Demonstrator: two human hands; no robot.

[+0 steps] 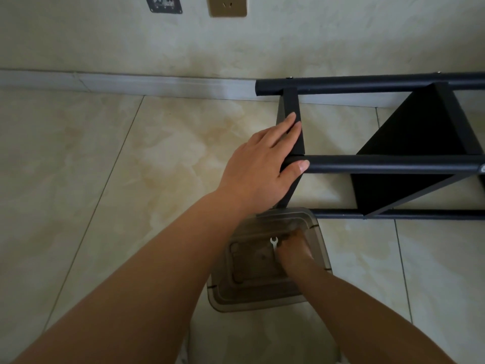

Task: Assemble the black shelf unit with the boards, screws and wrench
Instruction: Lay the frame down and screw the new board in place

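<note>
The black shelf unit [393, 164] lies on its side on the tiled floor, its round poles running to the right. My left hand [259, 164] rests flat on the end board [291, 103], thumb over the middle pole. A second black board [409, 143] sits between the poles at the right. My right hand [295, 252] reaches down into a smoky transparent plastic bin [262, 292], fingers curled at its bottom beside a small silver wrench [273, 244]. Whether the fingers grip the wrench or some small part is hidden.
The wall with its grey baseboard [131, 82] runs behind the shelf. A tan socket plate [227, 6] and a metal plate [163, 3] sit on the wall. Beige floor tiles [78, 179] spread to the left.
</note>
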